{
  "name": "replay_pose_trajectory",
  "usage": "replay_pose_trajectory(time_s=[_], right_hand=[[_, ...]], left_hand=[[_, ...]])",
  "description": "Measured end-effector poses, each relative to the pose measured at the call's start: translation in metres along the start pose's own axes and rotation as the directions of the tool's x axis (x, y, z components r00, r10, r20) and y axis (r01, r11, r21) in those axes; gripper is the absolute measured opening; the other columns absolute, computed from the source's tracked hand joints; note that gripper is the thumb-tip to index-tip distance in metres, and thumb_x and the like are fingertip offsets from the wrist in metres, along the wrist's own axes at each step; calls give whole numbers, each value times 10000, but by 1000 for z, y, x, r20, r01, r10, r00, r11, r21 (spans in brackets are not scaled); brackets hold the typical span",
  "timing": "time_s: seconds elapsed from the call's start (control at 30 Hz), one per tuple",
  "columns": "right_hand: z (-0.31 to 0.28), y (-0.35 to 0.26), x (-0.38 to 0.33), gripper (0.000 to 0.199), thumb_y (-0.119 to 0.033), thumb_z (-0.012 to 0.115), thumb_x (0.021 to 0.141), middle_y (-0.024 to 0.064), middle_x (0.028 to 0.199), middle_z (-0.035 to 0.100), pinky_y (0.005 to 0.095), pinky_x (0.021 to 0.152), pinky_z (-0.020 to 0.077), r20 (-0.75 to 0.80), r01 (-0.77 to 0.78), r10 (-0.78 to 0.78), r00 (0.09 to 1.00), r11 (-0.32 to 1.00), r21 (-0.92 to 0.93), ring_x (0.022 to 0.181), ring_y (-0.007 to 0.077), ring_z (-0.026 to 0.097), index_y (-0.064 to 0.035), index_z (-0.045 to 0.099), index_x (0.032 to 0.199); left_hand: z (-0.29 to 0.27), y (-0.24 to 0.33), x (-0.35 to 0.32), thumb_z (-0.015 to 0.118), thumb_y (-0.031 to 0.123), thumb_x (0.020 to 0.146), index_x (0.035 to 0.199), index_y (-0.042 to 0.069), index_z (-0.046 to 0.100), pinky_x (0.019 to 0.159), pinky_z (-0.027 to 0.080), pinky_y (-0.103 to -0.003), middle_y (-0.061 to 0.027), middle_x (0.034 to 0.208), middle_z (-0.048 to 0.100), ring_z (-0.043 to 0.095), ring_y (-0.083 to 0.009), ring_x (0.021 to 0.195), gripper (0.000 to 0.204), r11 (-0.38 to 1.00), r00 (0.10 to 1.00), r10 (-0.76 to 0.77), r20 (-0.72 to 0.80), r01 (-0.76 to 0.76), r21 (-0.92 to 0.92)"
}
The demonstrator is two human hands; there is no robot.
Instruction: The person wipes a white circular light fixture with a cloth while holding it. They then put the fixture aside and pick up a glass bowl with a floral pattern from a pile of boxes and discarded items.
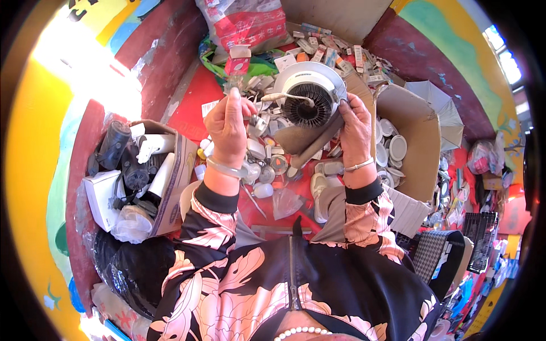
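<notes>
A round recessed downlight [311, 94] with a white rim and a black finned heat sink is held up in front of me. My right hand [356, 128] grips its rim at the right side. A short white cable [274, 98] sticks out of the heat sink toward the left. Close to that cable's end is my left hand [230, 122], its fingers curled in and its thumb pointing up. Whatever it may hold is hidden. Below the downlight a brown folded piece [315, 142] shows, its material unclear.
Loose lamp parts and bulbs [264, 162] lie on the red ground cover. An open carton [412, 113] with white round fittings stands right; a box [179, 170] of black and white fixtures stands left. Small cartons [330, 54] and a red-white sack [247, 23] are at the back.
</notes>
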State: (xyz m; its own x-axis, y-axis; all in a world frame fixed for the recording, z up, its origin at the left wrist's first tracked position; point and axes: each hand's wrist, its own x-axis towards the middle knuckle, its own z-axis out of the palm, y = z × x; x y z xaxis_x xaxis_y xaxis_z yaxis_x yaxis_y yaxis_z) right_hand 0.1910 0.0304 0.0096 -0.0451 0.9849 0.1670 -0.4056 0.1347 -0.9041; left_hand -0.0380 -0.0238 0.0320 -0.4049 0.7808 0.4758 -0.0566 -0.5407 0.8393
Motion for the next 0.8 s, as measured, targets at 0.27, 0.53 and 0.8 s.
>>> replay_pose_trajectory(time_s=[0.27, 0.53, 0.8], right_hand=[[-6, 2, -1, 158, -34, 509, 907, 44, 952, 625, 226, 788, 455, -56, 56, -43, 997, 969, 243, 852, 105, 578, 8, 558, 1052], [-20, 17, 4, 228, -22, 513, 875, 82, 1015, 636, 313, 827, 506, -41, -29, 59, 997, 851, 524, 904, 176, 620, 5, 556, 1097], [11, 23, -15, 238, -41, 561, 860, 77, 1036, 638, 315, 845, 500, 129, -179, 129, 983, 823, 539, 933, 170, 617, -7, 572, 1096]], left_hand=[[6, -12, -16, 480, 139, 915, 665, 15, 519, 571, 398, -254, -53, 655, 561, 498, -112, 579, 281, 981, 981, -189, 33, 190, -36], [45, -32, -32, 501, 217, 947, 1058, -3, 591, 837, 444, -246, -56, 976, 619, 571, -113, 900, 262, 855, 868, -424, 259, 478, -201], [47, -36, -30, 444, 244, 967, 1276, 44, 449, 980, 414, -370, -94, 1235, 530, 518, -210, 1127, 368, 530, 856, -337, 392, 517, -672]])
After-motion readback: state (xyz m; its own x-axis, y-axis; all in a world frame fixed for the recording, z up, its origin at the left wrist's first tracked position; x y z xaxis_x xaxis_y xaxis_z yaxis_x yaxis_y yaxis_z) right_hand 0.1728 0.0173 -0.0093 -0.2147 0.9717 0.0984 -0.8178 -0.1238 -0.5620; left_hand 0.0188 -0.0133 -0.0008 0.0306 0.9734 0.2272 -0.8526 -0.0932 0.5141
